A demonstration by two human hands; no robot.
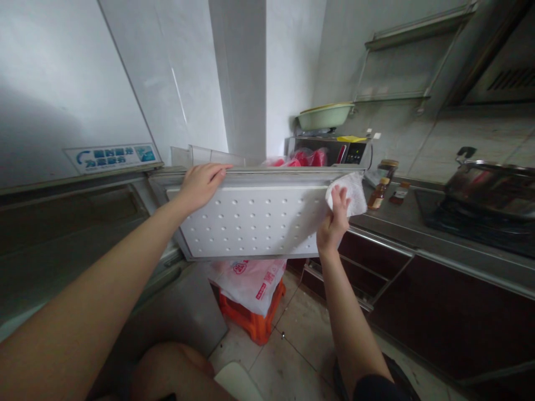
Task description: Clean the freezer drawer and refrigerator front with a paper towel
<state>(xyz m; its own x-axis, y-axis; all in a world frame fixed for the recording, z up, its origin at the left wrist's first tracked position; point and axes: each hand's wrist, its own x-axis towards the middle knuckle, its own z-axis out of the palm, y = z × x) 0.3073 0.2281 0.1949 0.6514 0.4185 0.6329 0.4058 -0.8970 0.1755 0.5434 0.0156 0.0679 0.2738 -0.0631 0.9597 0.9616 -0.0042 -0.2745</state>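
- The right hand (334,223) was closed on a crumpled white cloth (355,189), fingers pinching it from below and pressing it against the right end of a white dimpled door panel (251,223).
- The right forearm rose steeply from the lower frame, wrist straight, so the cloth sat at the panel's upper right corner, just under its grey rim (271,174).
- The left hand (203,184) lay spread on the rim at the panel's upper left. Its fingers were stretched along the edge rather than clenched, and whether the thumb hooked behind could not be told.
- The left arm reached in long and nearly straight from the lower left.
- By the look of it, the step in hand was wiping the panel, with the cloth at the right edge and the bare dimpled face to its left.
- A stroke across that face would call for firm, even pressure into the dimples, with the left hand bracing the rim so the door did not swing.
- Under the panel, a red-printed plastic bag (251,278) was draped over an orange crate (254,326) on the tiled floor.
- Just beside the cloth, on the counter (418,234), stood a small brown bottle (379,194) and a jar (388,167).
- Farther right, a steel pot (489,184) sat on the stove (460,220).
- Behind the door, a green basin (326,116) rested on top of a small appliance (334,151).
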